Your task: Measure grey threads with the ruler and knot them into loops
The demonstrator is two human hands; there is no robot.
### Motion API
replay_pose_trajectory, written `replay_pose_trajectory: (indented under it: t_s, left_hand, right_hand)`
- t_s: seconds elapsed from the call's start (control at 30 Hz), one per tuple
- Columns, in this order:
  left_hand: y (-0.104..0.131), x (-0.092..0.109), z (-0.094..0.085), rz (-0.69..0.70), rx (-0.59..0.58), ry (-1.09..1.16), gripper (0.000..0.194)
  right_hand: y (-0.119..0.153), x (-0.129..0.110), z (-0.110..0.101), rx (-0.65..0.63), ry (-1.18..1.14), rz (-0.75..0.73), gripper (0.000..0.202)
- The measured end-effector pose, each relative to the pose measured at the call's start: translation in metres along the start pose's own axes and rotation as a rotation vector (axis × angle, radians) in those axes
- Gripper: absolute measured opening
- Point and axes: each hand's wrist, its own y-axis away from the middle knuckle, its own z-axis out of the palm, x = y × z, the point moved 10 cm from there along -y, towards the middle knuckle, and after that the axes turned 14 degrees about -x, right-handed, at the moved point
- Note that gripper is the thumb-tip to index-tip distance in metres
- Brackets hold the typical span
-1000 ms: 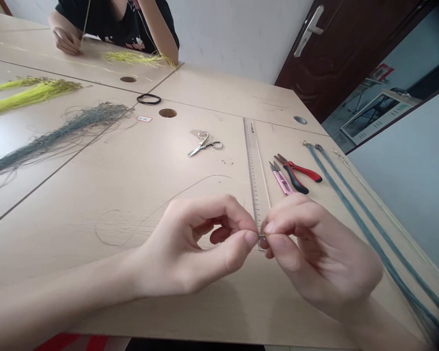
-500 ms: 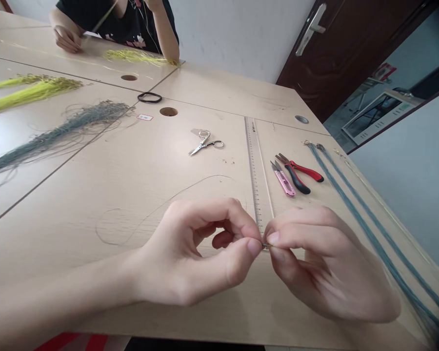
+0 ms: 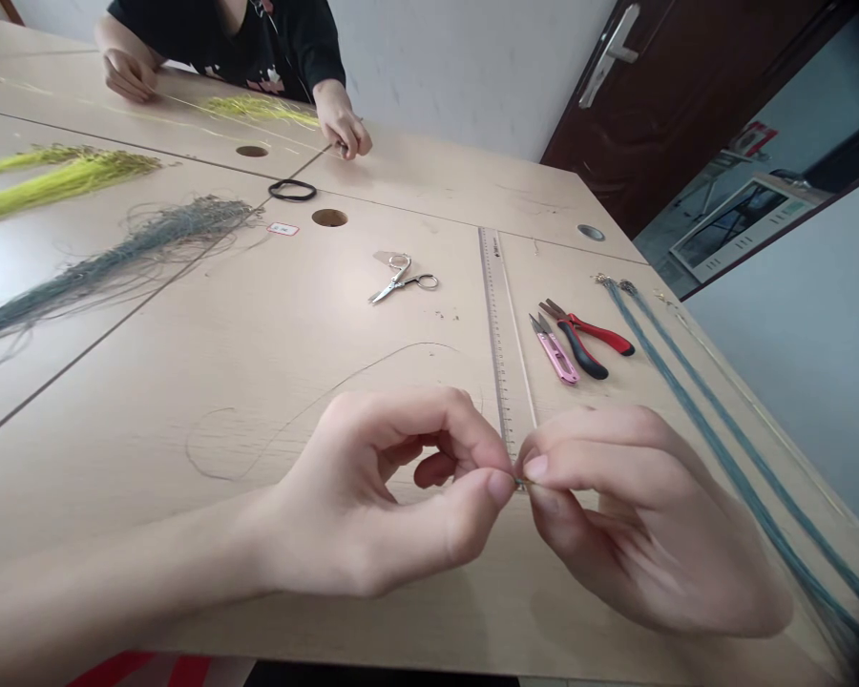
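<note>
My left hand (image 3: 415,496) pinches the end of a thin blue-grey cord (image 3: 329,386) between thumb and forefinger. The cord trails in a loose curve over the table behind that hand. Fingertip to fingertip with it, my right hand (image 3: 630,506) is closed in a pinch on something tiny and gold-coloured, mostly covered by the fingers. Just beyond both hands lies a clear ruler (image 3: 497,334). Pink thread snips (image 3: 555,351) and red-and-black pliers (image 3: 587,339) rest to its right. Small scissors (image 3: 401,280) lie partly spread to its left.
Bundles of blue-grey cords (image 3: 115,262) and yellow cords (image 3: 72,181) lie on the left. More blue cords (image 3: 722,439) run along the right edge. Across the table sits a person, one hand (image 3: 344,124) on the tabletop near a black loop (image 3: 293,191).
My hands stay almost in place, fingertips still together. The person across has lowered one raised hand onto the table, and a pale cord there now stretches lower.
</note>
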Motion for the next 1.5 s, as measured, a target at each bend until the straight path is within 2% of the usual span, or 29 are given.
replay_pose_trajectory:
  t_s: [0.3, 1.5]
  left_hand:
    - [0.0005, -0.0009, -0.0003, -0.008, 0.001, -0.010, 0.012]
    - [0.0002, 0.0006, 0.0004, 0.009, -0.003, -0.016, 0.014]
  right_hand:
    - [0.0029, -0.0041, 0.0028, -0.013, -0.030, -0.051, 0.009]
    - [0.0023, -0.0048, 0.0015, -0.010, -0.019, -0.044, 0.010]
